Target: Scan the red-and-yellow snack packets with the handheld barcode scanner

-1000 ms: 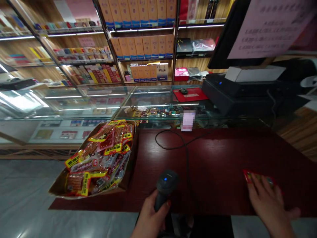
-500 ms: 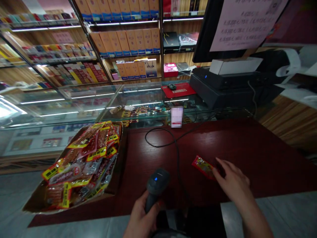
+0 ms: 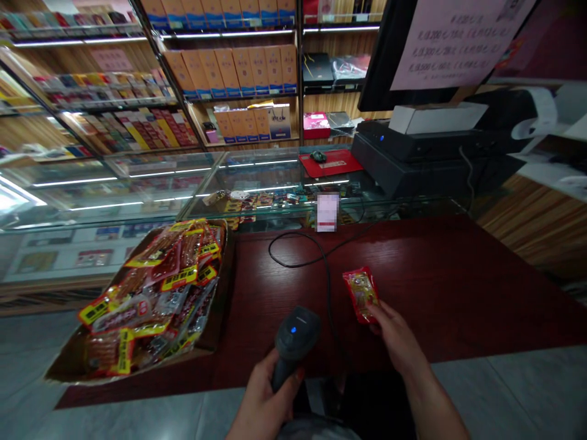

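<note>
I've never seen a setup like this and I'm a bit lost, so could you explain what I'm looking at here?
Happily. There's no machine arm here: these are a person's bare hands, seen from a camera on their head, looking forward and down. The left hand grips a dark handheld scanner with a small blue light. The right hand holds a shiny red-edged packet above or on the dark red table; I can't tell which. A thin black cable loops across the tabletop, and an open cardboard box of wrapped packets sits on the left.
</note>
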The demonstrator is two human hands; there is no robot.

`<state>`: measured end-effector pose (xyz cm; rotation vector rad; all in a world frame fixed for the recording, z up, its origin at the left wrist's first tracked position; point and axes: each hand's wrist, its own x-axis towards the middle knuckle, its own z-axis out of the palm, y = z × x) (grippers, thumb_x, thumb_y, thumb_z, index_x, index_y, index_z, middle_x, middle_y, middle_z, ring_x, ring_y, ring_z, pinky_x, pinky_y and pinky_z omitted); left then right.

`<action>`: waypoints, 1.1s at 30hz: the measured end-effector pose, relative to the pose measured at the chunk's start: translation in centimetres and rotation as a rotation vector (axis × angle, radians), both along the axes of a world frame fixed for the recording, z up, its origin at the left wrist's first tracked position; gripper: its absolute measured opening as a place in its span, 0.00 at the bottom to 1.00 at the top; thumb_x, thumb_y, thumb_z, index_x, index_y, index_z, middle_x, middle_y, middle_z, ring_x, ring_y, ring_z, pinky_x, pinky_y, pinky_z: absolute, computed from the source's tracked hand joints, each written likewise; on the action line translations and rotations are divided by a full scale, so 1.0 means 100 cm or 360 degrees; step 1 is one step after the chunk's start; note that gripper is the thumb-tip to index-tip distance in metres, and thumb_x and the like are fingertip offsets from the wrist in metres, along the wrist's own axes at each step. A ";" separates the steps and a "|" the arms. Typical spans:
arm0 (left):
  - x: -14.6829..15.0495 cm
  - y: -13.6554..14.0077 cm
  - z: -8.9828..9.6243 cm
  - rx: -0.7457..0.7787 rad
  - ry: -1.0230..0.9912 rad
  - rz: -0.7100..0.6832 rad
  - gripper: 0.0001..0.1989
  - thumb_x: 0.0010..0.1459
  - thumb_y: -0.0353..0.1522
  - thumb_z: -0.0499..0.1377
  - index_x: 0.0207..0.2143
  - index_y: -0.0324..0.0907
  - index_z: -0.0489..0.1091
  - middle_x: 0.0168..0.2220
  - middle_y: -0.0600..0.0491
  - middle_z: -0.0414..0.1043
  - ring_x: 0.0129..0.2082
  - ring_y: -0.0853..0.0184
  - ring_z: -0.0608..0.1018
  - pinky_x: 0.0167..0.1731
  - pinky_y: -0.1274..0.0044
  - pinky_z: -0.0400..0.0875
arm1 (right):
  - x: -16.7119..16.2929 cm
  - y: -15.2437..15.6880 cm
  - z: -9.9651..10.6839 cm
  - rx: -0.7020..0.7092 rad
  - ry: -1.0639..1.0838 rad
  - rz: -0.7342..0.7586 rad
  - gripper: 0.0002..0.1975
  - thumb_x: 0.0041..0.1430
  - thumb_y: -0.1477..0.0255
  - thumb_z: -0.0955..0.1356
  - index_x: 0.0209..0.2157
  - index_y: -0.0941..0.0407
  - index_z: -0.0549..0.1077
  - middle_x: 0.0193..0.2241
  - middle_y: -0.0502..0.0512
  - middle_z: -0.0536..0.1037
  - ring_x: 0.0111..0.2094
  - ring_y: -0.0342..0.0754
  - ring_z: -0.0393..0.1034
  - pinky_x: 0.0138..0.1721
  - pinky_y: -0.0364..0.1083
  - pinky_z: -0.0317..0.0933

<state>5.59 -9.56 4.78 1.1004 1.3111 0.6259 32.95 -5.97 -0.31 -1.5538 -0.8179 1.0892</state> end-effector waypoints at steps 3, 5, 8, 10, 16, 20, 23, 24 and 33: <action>-0.002 0.000 0.002 0.0008 0.0035 -0.0002 0.17 0.55 0.45 0.64 0.35 0.40 0.70 0.19 0.62 0.61 0.18 0.72 0.65 0.20 0.81 0.61 | -0.020 0.003 -0.002 0.0051 0.0518 -0.0168 0.25 0.50 0.59 0.77 0.51 0.47 0.76 0.42 0.48 0.85 0.38 0.49 0.80 0.32 0.44 0.70; -0.002 -0.001 0.006 0.0020 0.0044 -0.0017 0.15 0.55 0.43 0.64 0.34 0.40 0.70 0.19 0.61 0.61 0.19 0.72 0.65 0.20 0.81 0.61 | -0.029 0.008 -0.001 0.0092 0.0773 -0.0219 0.23 0.45 0.63 0.79 0.45 0.48 0.77 0.41 0.46 0.85 0.40 0.50 0.81 0.37 0.48 0.74; -0.001 -0.002 0.014 0.0052 0.0028 -0.0038 0.14 0.55 0.42 0.64 0.34 0.40 0.71 0.21 0.61 0.61 0.20 0.73 0.64 0.21 0.82 0.60 | -0.039 0.016 -0.003 0.0120 0.0930 -0.0309 0.18 0.46 0.61 0.79 0.39 0.50 0.79 0.37 0.47 0.86 0.38 0.50 0.81 0.39 0.51 0.76; 0.000 -0.002 0.018 0.0077 0.0022 -0.0069 0.12 0.54 0.40 0.65 0.34 0.39 0.73 0.21 0.60 0.61 0.21 0.72 0.63 0.21 0.82 0.59 | -0.044 0.021 -0.005 0.0135 0.0959 -0.0390 0.18 0.46 0.61 0.79 0.40 0.50 0.80 0.37 0.46 0.86 0.37 0.48 0.81 0.38 0.47 0.75; -0.001 0.002 0.022 0.0252 0.0075 -0.0171 0.09 0.50 0.35 0.65 0.33 0.40 0.77 0.29 0.55 0.71 0.28 0.67 0.68 0.27 0.81 0.66 | -0.056 0.023 -0.014 0.0160 0.0924 -0.0467 0.21 0.44 0.62 0.80 0.42 0.51 0.82 0.38 0.48 0.87 0.38 0.48 0.81 0.40 0.45 0.73; -0.001 0.003 0.023 0.0299 0.0105 -0.0271 0.07 0.48 0.33 0.65 0.31 0.41 0.78 0.29 0.55 0.73 0.29 0.66 0.69 0.30 0.80 0.68 | -0.060 0.022 -0.014 0.0183 0.0911 -0.0438 0.22 0.44 0.60 0.81 0.42 0.51 0.82 0.39 0.49 0.87 0.40 0.49 0.81 0.44 0.47 0.74; 0.001 -0.001 0.026 0.0284 0.0122 -0.0188 0.07 0.51 0.34 0.64 0.33 0.40 0.77 0.28 0.55 0.71 0.29 0.66 0.69 0.30 0.80 0.68 | -0.062 0.023 -0.010 0.0199 0.0929 -0.0391 0.22 0.44 0.59 0.80 0.42 0.51 0.81 0.41 0.50 0.87 0.43 0.52 0.81 0.48 0.50 0.73; 0.001 -0.002 0.026 0.0278 0.0122 -0.0165 0.08 0.52 0.34 0.64 0.33 0.40 0.77 0.27 0.55 0.71 0.30 0.66 0.69 0.30 0.80 0.68 | -0.064 0.024 -0.007 0.0209 0.0942 -0.0363 0.23 0.46 0.58 0.80 0.44 0.51 0.81 0.42 0.52 0.86 0.46 0.53 0.81 0.51 0.52 0.72; -0.002 0.004 0.021 0.0301 0.0047 -0.0234 0.07 0.51 0.34 0.65 0.32 0.40 0.77 0.27 0.54 0.70 0.29 0.66 0.70 0.29 0.79 0.68 | -0.066 0.022 -0.004 0.0222 0.0933 -0.0326 0.24 0.47 0.57 0.80 0.45 0.50 0.80 0.42 0.51 0.87 0.46 0.52 0.81 0.51 0.51 0.72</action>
